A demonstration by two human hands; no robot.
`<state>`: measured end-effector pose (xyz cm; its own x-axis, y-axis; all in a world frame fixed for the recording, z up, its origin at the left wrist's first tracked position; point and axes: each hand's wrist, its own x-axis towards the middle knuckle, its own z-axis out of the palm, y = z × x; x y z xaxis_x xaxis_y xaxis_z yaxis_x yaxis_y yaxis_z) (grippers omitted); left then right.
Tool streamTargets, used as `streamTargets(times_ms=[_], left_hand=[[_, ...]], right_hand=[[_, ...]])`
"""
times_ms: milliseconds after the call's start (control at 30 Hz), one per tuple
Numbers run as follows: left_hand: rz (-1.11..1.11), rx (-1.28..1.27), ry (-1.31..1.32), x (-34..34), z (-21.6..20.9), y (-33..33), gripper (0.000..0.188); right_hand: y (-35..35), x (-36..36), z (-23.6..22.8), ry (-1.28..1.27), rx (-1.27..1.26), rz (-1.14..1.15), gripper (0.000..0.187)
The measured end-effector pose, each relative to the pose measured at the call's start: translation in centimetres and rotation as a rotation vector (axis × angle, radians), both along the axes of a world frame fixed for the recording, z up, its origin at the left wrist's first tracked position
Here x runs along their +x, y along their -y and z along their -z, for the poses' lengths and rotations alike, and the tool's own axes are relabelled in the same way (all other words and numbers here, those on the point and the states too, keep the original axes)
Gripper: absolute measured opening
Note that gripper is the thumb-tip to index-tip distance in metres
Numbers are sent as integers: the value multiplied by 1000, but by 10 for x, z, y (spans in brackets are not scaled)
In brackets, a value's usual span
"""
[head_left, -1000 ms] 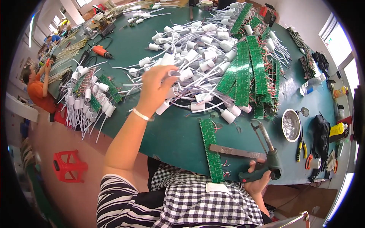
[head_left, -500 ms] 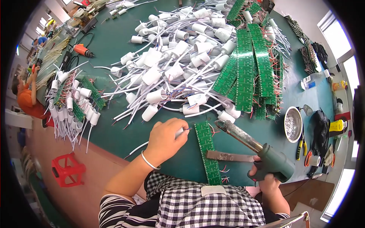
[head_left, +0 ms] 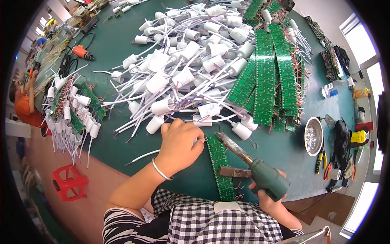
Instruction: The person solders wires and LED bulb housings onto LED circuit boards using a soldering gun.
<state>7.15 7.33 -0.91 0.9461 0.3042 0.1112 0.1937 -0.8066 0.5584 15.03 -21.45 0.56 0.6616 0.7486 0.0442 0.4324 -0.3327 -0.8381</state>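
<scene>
My left hand (head_left: 180, 144) is closed in a pinch around what looks like a white lamp socket (head_left: 195, 140), mostly hidden by the fingers; a white cable (head_left: 142, 157) runs out leftward from behind the hand. My right hand (head_left: 270, 201) grips a dark green soldering gun (head_left: 269, 179). Its metal tip is at the far end of a green circuit board strip (head_left: 221, 173), close to my left fingertips; whether it touches cannot be told. A flat brown bar (head_left: 235, 172) lies across the strip, and thin red and white wires stick out at its near right side.
Beyond my hands spreads a big heap of white lamp sockets (head_left: 156, 83) with cables. Green board strips (head_left: 264, 81) are piled at right. A metal bowl (head_left: 313, 136), yellow-handled pliers (head_left: 321, 160) and bottles stand farther right. A socket bundle (head_left: 77, 116) hangs over the left edge.
The soldering gun has moved left and its tip now meets the board strip's far end near my left fingers. My left hand has moved slightly, keeping its pinch. The view has shifted a little.
</scene>
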Motion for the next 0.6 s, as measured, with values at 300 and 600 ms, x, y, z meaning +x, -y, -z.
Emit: streamTargets(times_ms=[300, 600], left_hand=[[-36, -48, -15, 0, 3, -2, 4], [-24, -30, -10, 1, 5, -5, 2]], right_hand=[[12, -14, 9, -128, -111, 51, 38], [3, -17, 7, -153, -130, 53, 36]])
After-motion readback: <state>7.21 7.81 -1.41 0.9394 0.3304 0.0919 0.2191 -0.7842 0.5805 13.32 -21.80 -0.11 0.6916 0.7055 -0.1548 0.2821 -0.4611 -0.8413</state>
